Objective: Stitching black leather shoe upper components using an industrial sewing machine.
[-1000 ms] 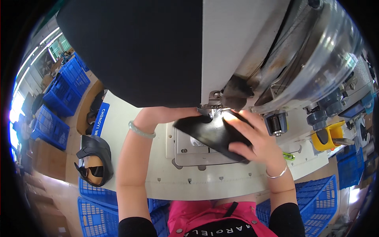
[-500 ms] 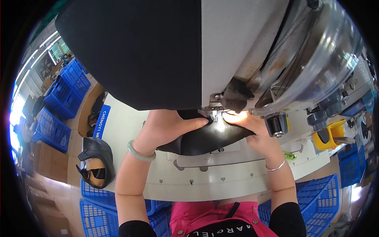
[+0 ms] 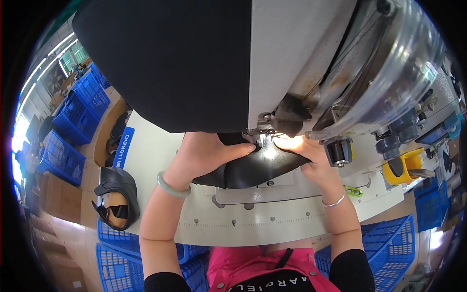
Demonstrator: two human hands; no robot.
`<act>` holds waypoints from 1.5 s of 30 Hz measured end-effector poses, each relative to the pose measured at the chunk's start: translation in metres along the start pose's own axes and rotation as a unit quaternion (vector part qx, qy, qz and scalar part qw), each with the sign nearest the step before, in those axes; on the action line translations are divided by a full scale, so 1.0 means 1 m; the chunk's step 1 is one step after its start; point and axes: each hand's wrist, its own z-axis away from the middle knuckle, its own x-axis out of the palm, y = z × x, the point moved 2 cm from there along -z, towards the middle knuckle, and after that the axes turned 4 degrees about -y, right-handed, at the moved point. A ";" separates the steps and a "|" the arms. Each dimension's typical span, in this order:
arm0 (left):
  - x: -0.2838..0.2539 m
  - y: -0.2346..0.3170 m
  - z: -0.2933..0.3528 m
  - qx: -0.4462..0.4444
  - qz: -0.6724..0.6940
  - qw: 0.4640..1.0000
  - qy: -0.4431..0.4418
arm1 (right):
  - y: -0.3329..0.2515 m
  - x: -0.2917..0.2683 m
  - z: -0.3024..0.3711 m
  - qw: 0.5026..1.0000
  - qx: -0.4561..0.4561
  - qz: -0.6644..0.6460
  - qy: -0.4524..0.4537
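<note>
A glossy black leather-like piece (image 3: 245, 170) lies curved under the lit presser foot (image 3: 264, 140) of a sewing machine. My left hand (image 3: 199, 155) holds it from the left, thumb laid on top and pointing to the foot; its other fingers are mostly hidden. On the opposite side my right hand (image 3: 314, 158) grips the piece's right edge close to the foot, its fingertips washed out by the lamp's glare. The needle itself is too small to make out. At the table's left edge stands a black shoe upper (image 3: 127, 194) with a tan inside.
The machine's dark head (image 3: 165, 68) covers the upper middle, and a clear plastic guard (image 3: 389, 97) curves down at right. Green snips (image 3: 353, 191) lie right of my right wrist. A yellow holder (image 3: 403, 168) stands farther right. Blue crates (image 3: 384, 248) sit below the white table (image 3: 253, 224).
The whole view has shifted slightly up and left. Both hands and the black piece keep nearly the same place under the presser foot.
</note>
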 end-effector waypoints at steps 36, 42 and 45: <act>-0.005 0.024 0.050 0.266 -0.334 0.903 -0.049 | -0.019 -0.003 -0.001 0.988 -0.009 0.140 -0.065; 0.021 0.035 0.060 0.254 -0.350 0.901 -0.035 | -0.009 0.004 0.001 0.994 0.048 0.052 -0.084; 0.025 0.038 0.062 0.256 -0.363 0.895 -0.027 | -0.004 0.005 0.002 0.994 0.050 0.035 -0.093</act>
